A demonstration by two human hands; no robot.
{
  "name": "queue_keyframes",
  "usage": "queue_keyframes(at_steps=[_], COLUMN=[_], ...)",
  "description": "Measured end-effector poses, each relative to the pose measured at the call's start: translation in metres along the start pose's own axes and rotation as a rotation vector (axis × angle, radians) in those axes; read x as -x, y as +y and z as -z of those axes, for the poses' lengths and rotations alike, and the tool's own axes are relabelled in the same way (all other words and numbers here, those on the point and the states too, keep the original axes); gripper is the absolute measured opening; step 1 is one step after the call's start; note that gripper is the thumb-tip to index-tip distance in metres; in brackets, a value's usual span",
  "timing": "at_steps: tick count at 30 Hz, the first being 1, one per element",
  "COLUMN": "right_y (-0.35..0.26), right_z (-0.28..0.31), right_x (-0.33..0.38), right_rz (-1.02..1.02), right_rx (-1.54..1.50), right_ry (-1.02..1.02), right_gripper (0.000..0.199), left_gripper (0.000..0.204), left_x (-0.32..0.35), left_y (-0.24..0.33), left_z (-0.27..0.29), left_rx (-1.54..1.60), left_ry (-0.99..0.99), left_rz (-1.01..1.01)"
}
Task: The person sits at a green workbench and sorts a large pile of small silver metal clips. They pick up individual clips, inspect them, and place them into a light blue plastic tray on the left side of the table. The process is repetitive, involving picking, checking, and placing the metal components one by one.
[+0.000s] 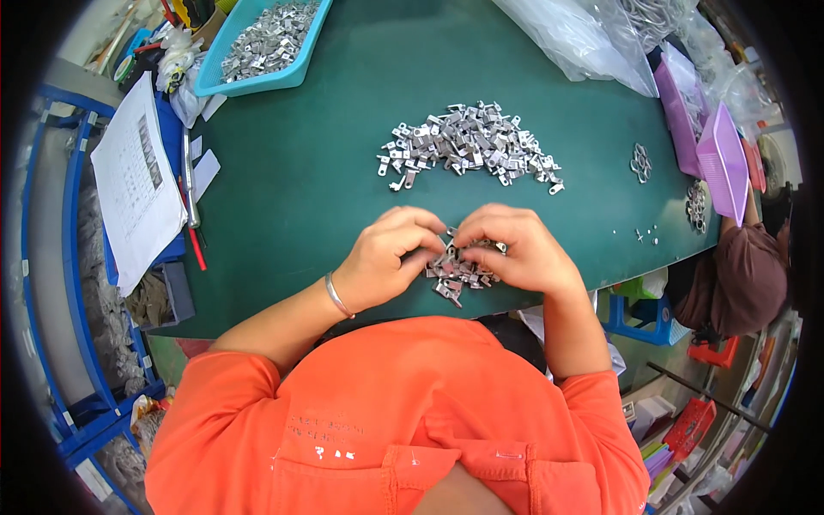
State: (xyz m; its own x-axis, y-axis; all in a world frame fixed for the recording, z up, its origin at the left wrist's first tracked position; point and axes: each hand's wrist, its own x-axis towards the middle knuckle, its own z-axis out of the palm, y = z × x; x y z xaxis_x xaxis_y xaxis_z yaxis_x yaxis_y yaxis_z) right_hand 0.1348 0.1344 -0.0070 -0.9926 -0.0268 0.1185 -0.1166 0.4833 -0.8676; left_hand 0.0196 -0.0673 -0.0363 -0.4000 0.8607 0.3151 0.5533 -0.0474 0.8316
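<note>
Metal lugs [459,273] jumbled, no shared axis

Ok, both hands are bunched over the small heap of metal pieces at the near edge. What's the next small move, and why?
Probably part the fingertips a little and lift out one piece. The left hand and right hand meet over the small heap, fingers pinched together and hiding what they grip. The big pile lies apart, farther up the green table, so the work is in the near heap.

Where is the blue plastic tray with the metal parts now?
The blue tray sits at the far left of the green table, beyond the big pile of metal parts.
</note>
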Motion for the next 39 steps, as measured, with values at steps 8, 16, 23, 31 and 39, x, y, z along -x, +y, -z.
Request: queue_keyframes(at_steps=[8, 16, 23, 31, 39], right_y=[0.034, 0.034, 0.025, 0.022, 0.012], right_z=[-0.021, -0.025, -0.033, -0.024, 0.000], right_x=[-0.038, -0.038, -0.050, -0.039, -0.006], right_rz=[0.011, 0.068, 0.274, 0.226, 0.110], right_rx=[0.719, 0.651, 0.493, 0.412, 0.274], right_ry=[0.453, 0.510, 0.319, 0.271, 0.156], right_gripper=[0.020, 0.018, 0.029, 0.010, 0.006], left_gripper=[0.017, 0.012, 0.026, 0.012, 0.015], left_x=[-0.029, -0.025, -0.026, -0.020, -0.016], left_y=[-0.034, -0.033, -0.008, -0.004, -0.002], left_z=[0.011, 0.021, 0.023, 0.025, 0.012], left_rx=[-0.504, 0.310, 0.943, 0.748, 0.051], left_ry=[0.194, 0.234, 0.263, 0.208, -0.058], left_rz=[0.095, 0.503, 0.672, 0.709, 0.295])
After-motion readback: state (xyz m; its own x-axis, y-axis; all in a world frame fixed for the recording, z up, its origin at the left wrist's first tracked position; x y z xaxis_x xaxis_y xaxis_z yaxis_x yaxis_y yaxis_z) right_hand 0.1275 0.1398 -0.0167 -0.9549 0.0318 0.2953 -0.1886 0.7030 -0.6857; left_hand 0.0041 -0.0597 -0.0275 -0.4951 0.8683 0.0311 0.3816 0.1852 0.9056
